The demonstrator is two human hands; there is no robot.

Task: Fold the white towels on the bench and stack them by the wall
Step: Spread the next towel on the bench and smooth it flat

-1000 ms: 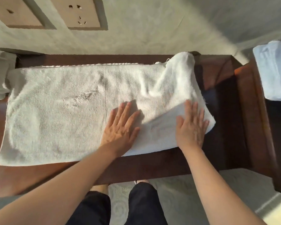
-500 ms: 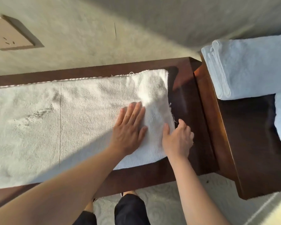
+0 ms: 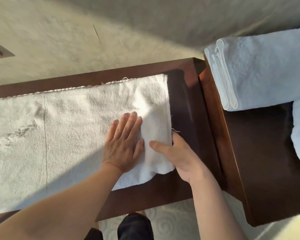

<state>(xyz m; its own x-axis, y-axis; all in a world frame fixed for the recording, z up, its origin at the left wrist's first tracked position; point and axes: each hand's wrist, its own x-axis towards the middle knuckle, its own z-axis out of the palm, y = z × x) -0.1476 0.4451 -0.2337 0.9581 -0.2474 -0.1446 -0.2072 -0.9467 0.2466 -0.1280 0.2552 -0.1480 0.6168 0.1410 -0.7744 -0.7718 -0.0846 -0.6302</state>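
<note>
- Left hand [image 3: 122,144], fingers straight and together, presses flat on the spread white terry towel [image 3: 68,132] on the dark wooden bench [image 3: 185,104].
- Right hand [image 3: 180,156] pinches the towel's right edge, thumb on top.

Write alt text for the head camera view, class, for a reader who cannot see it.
A person's left hand presses flat on a white towel spread along a dark wooden bench, while the right hand grips the towel's right end, thumb on top. To the right, a folded white towel lies against the wall.
</note>
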